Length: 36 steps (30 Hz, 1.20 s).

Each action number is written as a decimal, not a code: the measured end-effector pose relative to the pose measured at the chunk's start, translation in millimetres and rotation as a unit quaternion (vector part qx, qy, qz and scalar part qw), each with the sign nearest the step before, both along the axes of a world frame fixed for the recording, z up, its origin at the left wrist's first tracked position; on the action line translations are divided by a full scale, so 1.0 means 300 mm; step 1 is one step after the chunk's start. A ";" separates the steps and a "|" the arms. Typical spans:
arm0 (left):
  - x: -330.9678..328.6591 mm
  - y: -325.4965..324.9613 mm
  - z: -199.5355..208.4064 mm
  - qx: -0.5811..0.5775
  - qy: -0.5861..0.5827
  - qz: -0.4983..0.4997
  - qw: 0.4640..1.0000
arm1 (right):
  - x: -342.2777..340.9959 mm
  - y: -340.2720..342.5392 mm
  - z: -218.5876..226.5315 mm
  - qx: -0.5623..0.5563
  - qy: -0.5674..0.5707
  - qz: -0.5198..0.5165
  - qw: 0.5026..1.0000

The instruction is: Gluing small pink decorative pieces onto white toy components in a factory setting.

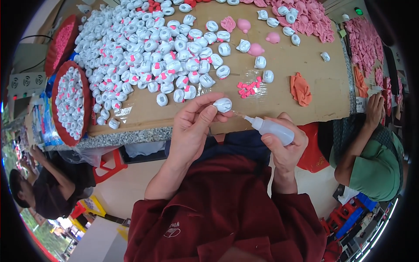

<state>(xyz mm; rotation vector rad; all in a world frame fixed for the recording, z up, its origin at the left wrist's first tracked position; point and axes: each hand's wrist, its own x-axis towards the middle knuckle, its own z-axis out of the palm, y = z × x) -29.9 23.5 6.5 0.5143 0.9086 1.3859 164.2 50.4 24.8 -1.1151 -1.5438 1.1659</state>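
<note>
Between the thumb and fingers of my left hand (194, 124) is a small white toy head (223, 105), held up near the table's front edge. My right hand (286, 146) is wrapped round a translucent white squeeze bottle (276, 130), tilted so its thin nozzle points at the toy head. The nozzle tip comes close to the head; whether they touch I cannot tell. Just beyond my hands lies a little group of pink bow pieces (248, 89) on clear tape. A large heap of white toy heads (148, 56), several with pink bows, spreads across the table's left side.
Red bowls stand at the left, one with small white heads (70, 102), one with pink bits (64, 41). Pink pieces (305, 19) pile at the far right. An orange cloth (300, 89) lies on the cardboard (327, 96). People sit at both sides; a red stool (109, 166) stands left.
</note>
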 end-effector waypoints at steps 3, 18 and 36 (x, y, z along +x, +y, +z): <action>0.003 0.002 0.001 -0.001 -0.004 -0.004 1.000 | -0.006 0.004 0.005 -0.003 0.011 -0.009 1.000; 0.000 0.003 -0.004 -0.002 -0.005 0.010 1.000 | -0.003 0.005 -0.001 -0.005 0.007 -0.007 1.000; -0.009 -0.156 -0.024 -0.024 0.091 0.043 0.995 | -0.150 0.052 -0.046 0.102 -0.077 -0.014 0.992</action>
